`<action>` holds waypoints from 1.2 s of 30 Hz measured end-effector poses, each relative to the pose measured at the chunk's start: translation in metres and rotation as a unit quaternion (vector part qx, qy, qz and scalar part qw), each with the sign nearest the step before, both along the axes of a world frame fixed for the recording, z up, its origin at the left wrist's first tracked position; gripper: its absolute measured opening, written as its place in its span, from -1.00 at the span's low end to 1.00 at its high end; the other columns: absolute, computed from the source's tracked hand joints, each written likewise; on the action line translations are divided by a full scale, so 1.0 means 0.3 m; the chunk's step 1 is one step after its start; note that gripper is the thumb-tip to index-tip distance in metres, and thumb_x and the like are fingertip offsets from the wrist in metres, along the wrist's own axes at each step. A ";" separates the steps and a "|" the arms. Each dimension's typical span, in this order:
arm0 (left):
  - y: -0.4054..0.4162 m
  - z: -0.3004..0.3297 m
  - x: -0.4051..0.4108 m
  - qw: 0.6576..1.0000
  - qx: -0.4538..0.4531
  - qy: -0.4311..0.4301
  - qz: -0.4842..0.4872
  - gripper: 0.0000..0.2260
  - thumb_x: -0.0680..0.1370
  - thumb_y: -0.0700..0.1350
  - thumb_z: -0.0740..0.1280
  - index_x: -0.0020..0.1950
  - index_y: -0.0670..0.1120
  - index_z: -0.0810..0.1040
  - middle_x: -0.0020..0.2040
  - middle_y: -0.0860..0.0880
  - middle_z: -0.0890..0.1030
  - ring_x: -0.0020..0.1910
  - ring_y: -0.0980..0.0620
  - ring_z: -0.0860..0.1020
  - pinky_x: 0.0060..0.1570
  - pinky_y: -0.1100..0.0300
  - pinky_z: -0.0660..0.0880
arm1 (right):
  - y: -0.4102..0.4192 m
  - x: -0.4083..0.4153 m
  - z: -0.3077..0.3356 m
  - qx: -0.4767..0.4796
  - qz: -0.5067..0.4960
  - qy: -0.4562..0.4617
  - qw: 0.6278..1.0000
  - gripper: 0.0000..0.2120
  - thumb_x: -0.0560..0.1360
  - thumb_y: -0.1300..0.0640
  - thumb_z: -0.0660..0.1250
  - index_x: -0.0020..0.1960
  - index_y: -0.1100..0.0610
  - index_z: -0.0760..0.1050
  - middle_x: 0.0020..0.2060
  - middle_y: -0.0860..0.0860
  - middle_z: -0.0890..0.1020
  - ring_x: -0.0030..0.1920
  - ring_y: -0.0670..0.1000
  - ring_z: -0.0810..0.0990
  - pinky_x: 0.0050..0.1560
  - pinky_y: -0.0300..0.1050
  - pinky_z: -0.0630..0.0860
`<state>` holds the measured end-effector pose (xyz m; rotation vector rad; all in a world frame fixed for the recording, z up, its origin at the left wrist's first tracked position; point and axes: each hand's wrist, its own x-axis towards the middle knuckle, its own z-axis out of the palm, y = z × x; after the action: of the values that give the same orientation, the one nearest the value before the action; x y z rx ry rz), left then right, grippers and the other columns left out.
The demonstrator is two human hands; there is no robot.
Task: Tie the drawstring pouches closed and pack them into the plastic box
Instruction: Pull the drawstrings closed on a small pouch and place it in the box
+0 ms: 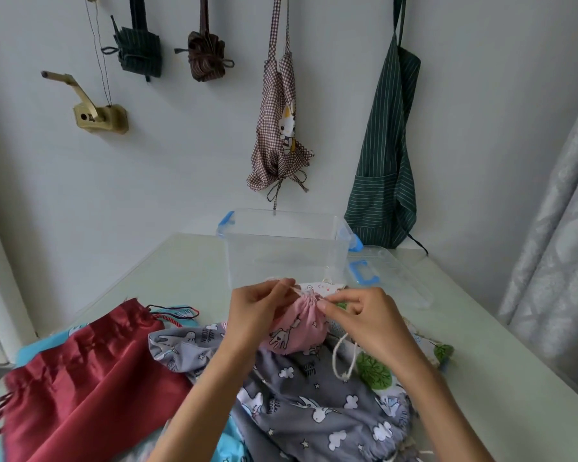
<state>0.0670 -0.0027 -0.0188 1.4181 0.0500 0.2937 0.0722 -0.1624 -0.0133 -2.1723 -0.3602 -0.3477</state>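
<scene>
Centrally, left hand and right hand each pinch a drawstring at the gathered mouth of the pink pouch; clear plastic box behind on worktop.

Both forearms are stretched forward, bare, and brought close together. The left hand is curled with thumb and forefinger pinched. The right hand is likewise pinched at its fingertips.

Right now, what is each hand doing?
Left hand: pinching the drawstring at the pink pouch and its gathered mouth.
Right hand: pinching the other cord end at the same pouch.
</scene>
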 end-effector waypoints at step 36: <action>0.020 0.031 -0.021 0.927 0.171 0.082 -0.324 -0.76 0.55 -0.19 0.29 -0.20 -0.04 0.72 -0.29 -0.01 0.67 -0.22 0.06 0.62 -0.08 0.31 0.51 | -0.185 -0.067 0.137 -0.032 0.137 0.277 0.950 -0.63 0.40 -0.20 0.28 -0.43 0.04 0.52 -0.46 -0.05 0.50 -0.41 -0.10 0.37 -0.16 -0.34 0.41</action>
<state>0.0607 0.0032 -0.0095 1.7162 -0.3461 -0.3848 0.0521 -0.2179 0.0277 -2.1367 -0.3451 0.4310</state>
